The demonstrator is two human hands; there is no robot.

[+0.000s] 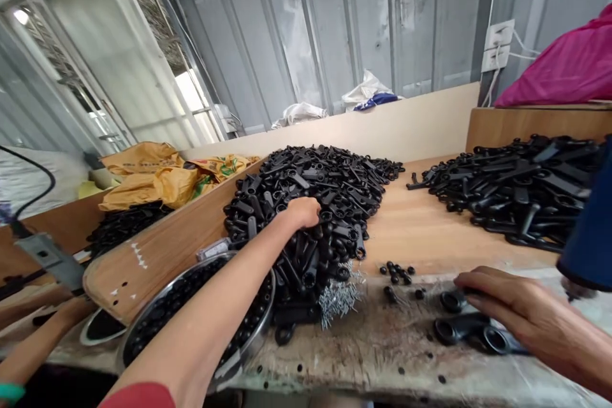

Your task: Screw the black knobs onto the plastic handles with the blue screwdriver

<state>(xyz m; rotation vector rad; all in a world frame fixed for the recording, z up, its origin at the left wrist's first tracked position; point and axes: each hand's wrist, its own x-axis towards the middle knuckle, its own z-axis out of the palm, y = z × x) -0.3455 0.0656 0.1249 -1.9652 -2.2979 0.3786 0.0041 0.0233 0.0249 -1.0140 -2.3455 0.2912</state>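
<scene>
My left hand reaches into a large heap of black plastic crank-like handles. Its fingers curl down among them, and whatever they grip is hidden. On the worn bench front, my right hand is closed over a short black tubular handle, whose round open end shows beside the fingertips. Two more black handles lie just below that hand, ring ends facing me. Small black knobs are scattered left of it. Loose silver screws spread at the foot of the heap.
A metal bowl of black knobs stands under my left forearm. A blue power tool hangs at the right edge. Another handle pile lies back right. Beyond a wooden divider, a co-worker's hands are at work.
</scene>
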